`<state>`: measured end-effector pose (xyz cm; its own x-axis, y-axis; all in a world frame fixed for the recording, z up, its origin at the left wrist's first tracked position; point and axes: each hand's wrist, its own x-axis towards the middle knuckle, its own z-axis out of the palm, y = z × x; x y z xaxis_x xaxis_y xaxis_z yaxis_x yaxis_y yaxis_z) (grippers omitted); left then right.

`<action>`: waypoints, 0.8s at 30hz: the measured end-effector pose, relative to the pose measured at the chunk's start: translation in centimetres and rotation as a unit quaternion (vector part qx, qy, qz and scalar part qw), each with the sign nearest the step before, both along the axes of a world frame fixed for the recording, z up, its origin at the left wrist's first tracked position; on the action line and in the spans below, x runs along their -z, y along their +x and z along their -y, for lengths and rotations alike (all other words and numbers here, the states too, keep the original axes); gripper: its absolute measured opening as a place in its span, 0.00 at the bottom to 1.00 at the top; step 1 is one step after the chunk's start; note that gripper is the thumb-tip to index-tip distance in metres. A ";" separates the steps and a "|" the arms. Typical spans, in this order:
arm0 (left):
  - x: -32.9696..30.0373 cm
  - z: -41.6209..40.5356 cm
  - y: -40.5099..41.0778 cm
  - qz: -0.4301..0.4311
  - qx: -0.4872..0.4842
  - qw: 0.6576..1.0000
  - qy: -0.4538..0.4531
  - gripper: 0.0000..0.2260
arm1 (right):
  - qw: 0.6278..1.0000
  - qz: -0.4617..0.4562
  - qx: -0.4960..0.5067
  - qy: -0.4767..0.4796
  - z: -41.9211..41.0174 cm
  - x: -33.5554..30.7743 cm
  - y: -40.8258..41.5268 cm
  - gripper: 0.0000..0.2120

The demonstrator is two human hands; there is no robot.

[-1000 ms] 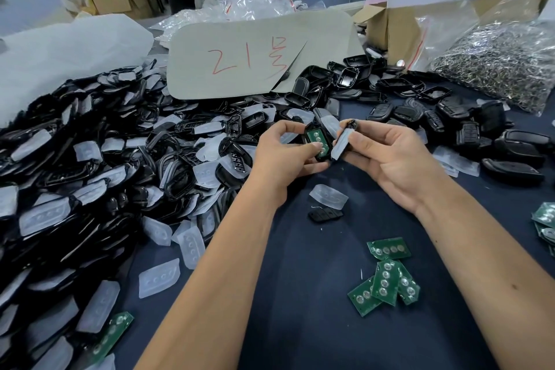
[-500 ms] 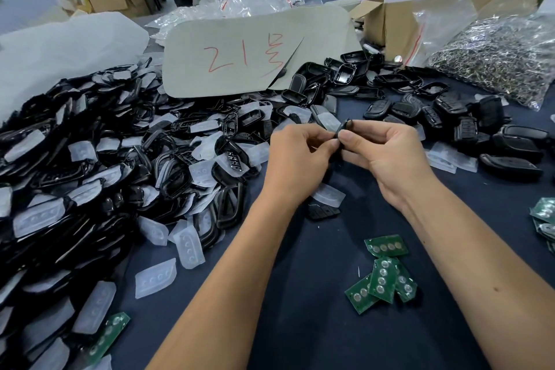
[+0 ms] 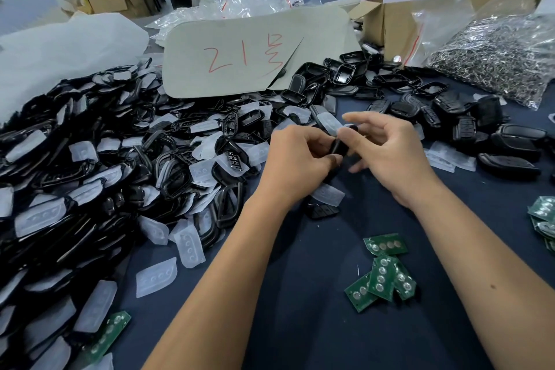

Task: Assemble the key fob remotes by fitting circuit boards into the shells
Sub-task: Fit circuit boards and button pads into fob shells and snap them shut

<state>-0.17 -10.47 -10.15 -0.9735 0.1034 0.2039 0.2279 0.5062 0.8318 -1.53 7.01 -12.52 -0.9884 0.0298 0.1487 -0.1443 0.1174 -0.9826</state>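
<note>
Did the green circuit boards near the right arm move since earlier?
No. The green circuit boards lie just as before relative to the loose black shell.

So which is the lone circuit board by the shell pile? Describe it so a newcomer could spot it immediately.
Start at the big heap of black shells filling the left side of the dark blue table. Follow its near edge down to the bottom of the picture. There lies a single green circuit board, half tucked among translucent button pads, far from the loose cluster of boards under the right forearm.

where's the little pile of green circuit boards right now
In the head view the green circuit boards lie on the dark blue table cover, lower right of centre, between the two forearms and nearer than the hands.
</note>
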 end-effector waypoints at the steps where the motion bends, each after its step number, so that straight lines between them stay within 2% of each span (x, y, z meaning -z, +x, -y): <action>1: -0.1 0.1 -0.1 0.007 0.003 1.000 0.001 0.07 | 1.000 -0.006 -0.030 -0.006 -0.4 -0.1 -0.1 0.12; 3: -0.2 0.4 -0.2 0.018 0.008 1.000 -0.002 0.07 | 0.997 -0.010 -0.072 -0.019 -1.0 -0.2 -0.2 0.09; 14: -0.5 1.5 -0.5 0.007 0.038 0.999 -0.006 0.12 | 0.992 -0.033 -0.124 -0.010 -1.5 -0.3 0.0 0.10; 21: -0.4 1.9 -0.7 -0.022 0.040 0.998 -0.049 0.12 | 0.988 -0.076 -0.123 0.046 -1.0 -0.4 0.0 0.10; 24: -0.4 1.6 -0.6 -0.047 0.042 0.997 -0.047 0.18 | 0.983 -0.103 -0.129 0.086 -0.4 -0.6 0.2 0.11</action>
<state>-0.73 -12.09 -9.70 -0.9379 0.2069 0.2785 0.3470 0.5574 0.7542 -1.32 7.45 -11.97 -0.9082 -0.2604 0.3276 -0.3850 0.2129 -0.8980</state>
